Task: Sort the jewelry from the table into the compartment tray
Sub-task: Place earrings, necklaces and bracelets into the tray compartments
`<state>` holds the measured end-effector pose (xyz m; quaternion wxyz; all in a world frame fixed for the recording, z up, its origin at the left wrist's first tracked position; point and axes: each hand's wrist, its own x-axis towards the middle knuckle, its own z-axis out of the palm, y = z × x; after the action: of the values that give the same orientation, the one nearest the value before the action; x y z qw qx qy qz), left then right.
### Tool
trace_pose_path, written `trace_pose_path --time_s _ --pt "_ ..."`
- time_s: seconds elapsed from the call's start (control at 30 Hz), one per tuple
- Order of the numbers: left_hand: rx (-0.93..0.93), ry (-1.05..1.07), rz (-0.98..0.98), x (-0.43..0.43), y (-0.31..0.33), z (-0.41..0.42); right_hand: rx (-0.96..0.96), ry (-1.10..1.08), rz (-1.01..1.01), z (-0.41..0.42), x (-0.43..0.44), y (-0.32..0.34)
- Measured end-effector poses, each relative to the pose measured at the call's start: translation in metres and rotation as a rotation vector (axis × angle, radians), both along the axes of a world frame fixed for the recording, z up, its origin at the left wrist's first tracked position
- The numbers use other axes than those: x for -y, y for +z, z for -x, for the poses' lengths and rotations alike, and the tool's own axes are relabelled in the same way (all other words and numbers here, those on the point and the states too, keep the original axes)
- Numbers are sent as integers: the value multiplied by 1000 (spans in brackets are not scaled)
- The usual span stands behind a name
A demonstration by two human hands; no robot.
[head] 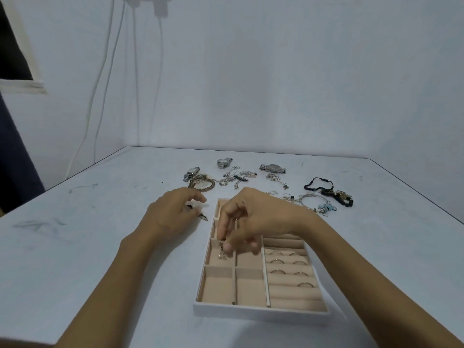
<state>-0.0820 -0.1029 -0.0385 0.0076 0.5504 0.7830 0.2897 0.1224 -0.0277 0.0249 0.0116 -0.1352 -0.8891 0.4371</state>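
A white compartment tray (261, 313) with beige lining lies on the table in front of me. My right hand (253, 217) hovers over its left column and pinches a small dangling silver earring (222, 252) above a square compartment. Several rings (277, 261) sit in the ring rolls on the tray's right side. My left hand (173, 212) rests on the table just left of the tray, fingers curled round a small dark piece of jewelry (203, 217). Loose jewelry lies beyond the tray.
Behind the tray lie three watches (272, 168), a braided bracelet (201, 184), silver chains (236, 178), black cord bracelets (326, 189) and a bangle with blue charms (319, 203). A wall rises behind the table; cables hang at the back left.
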Motion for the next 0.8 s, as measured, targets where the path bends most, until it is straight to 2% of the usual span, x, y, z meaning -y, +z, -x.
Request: trace_pose_path --time_s 0.23,0.47,0.53,0.6,0.73,0.8 --pt "-11 3 11 -7 -10 2 17 59 -134 6 7 -10" --pt "-28 -2 17 -8 -11 4 9 98 -60 5 4 -9" --pt "-34 -8 23 -9 -12 4 -47 87 -11 -2 -2 0" --pt "-36 -17 28 -9 -12 4 -164 -56 -20 -11 -20 8" --pt "-32 -43 29 -9 -12 5 -391 -591 -126 -34 -76 1" --pt "-38 -48 35 -10 -13 5 -330 -832 -313 -43 -102 -16"
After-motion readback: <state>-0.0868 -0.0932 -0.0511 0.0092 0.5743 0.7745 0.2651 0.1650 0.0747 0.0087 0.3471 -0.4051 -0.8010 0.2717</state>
